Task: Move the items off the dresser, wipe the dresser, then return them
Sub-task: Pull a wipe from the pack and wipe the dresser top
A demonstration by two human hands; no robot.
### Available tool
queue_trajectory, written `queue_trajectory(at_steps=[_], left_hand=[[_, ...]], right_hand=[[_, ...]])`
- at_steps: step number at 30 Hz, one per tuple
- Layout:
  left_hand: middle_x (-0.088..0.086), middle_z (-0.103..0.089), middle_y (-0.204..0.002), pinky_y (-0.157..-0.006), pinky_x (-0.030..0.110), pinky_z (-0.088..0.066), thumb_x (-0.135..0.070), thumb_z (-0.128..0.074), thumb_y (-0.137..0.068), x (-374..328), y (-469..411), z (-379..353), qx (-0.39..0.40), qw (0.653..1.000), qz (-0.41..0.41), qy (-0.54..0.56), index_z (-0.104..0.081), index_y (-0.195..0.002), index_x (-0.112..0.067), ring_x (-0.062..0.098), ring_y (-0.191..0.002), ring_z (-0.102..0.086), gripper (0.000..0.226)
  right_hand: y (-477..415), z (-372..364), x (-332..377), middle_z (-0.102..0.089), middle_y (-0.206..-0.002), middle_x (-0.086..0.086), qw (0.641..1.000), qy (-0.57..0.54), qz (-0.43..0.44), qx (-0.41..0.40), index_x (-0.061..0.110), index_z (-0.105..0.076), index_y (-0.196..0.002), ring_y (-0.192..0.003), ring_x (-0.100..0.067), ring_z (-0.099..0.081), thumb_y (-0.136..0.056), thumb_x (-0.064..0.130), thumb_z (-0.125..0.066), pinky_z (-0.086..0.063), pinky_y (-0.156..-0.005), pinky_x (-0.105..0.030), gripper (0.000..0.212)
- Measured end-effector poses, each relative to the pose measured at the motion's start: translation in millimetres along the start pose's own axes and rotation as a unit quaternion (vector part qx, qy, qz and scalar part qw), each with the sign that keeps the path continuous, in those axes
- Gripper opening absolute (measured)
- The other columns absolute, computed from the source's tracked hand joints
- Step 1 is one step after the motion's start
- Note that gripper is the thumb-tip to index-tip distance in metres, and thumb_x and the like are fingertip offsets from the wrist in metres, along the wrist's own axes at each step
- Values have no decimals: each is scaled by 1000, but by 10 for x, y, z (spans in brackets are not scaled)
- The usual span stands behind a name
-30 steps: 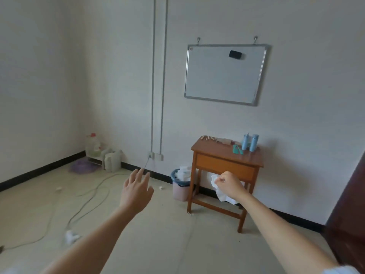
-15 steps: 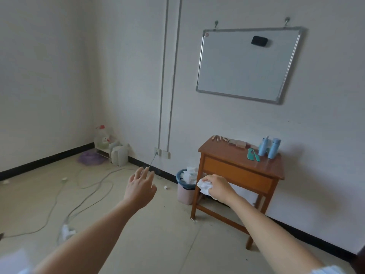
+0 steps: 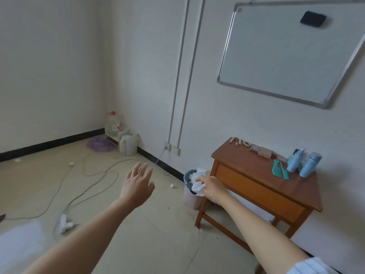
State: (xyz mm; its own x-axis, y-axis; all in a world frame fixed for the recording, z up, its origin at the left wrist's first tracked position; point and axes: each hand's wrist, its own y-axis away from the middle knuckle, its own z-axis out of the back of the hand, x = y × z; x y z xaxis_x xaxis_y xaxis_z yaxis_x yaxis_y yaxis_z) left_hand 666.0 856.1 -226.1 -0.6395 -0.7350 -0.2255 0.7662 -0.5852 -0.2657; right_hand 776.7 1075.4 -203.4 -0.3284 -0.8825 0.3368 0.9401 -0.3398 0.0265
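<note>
Cloth (image 3: 198, 187), white, crumpled, in curled fingers of right hand (image 3: 214, 187); left hand (image 3: 138, 184) flat, fingers loosely together; wooden dresser (image 3: 256, 186) beside

Wooden dresser (image 3: 254, 191) with two blue bottles (image 3: 310, 165), teal comb (image 3: 277, 169), small blocks (image 3: 261, 151) atop

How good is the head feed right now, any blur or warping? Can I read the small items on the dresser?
Head view: wide-angle warp tilts the whiteboard and slants the pipes; its lower-left corner is smeared by blur; light is soft and even, no glare, faint wall shadow beside the bottles; small items at the dresser's back edge are too soft to identify.
</note>
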Motion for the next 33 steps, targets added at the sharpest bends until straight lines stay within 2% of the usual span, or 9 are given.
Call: queue_trajectory(at_steps=[6, 11, 14, 17, 22, 28, 33], left_hand=[[5, -19, -154, -116, 37, -10, -29, -36, -96, 513, -1042, -96, -17, 1000, 12, 0, -23, -145, -15, 23, -144, -4, 53], [3, -23, -152, -116, 36, -11, -27, -36, -95, 865, -2029, -172, -16, 1000, -9, -6, -24, -144, -15, 23, -144, -6, 52], [2, -22, -153, -116, 36, -12, -27, -37, -95, 953, -2526, -354, 2, 1000, -19, 7, -24, -144, -15, 21, -144, -6, 53], [1, -22, -153, -116, 36, -12, -28, -36, -95, 954, -2906, -625, 36, 999, -34, 20, -23, -145, -16, 21, -144, -5, 53], [3, -20, -154, -117, 36, -10, -29, -34, -96, 846, -3633, -1084, 73, 995, -65, 29, -21, -145, -15, 22, -145, -3, 53], [3, -19, -154, -117, 36, -10, -28, -32, -96, 578, -4756, -1517, 87, 992, -91, 30, -21, -144, -16, 21, -145, -2, 51], [1, -18, -154, -117, 35, -9, -30, -33, -97, 326, -5710, -1837, 94, 990, -94, 38, -20, -145, -16, 20, -145, -3, 52]], right_hand=[[-1123, 82, 16, -55, -124, -11, 1000, 18, -9, -23, 13, -55, -122, -111, -24, -50, -90, 1, -41, -45, -89, -32, 37], [-2060, 188, 5, -57, -124, -7, 998, -1, -39, -41, 15, -55, -121, -109, -21, -53, -89, -1, -37, -41, -78, -23, 41], [-2477, 143, -95, -56, -126, -4, 996, -22, -60, -54, 15, -55, -121, -112, -19, -52, -89, -2, -39, -40, -80, -20, 39], [-2788, 32, -298, -52, -125, -6, 994, -28, -93, -51, 13, -54, -122, -114, -21, -50, -87, -7, -40, -42, -90, -26, 43], [-3370, 7, -826, -45, -127, -8, 986, -57, -143, -68, 11, -51, -126, -115, -22, -48, -86, -9, -41, -41, -91, -25, 46], [-4199, 99, -1549, -51, -129, -5, 976, -97, -173, -85, 12, -51, -126, -117, -18, -49, -85, -8, -43, -39, -94, -21, 46], [-4986, 116, -2065, -56, -126, -3, 971, -107, -205, -68, 14, -54, -123, -115, -16, -51, -86, -5, -43, -40, -93, -21, 43]])
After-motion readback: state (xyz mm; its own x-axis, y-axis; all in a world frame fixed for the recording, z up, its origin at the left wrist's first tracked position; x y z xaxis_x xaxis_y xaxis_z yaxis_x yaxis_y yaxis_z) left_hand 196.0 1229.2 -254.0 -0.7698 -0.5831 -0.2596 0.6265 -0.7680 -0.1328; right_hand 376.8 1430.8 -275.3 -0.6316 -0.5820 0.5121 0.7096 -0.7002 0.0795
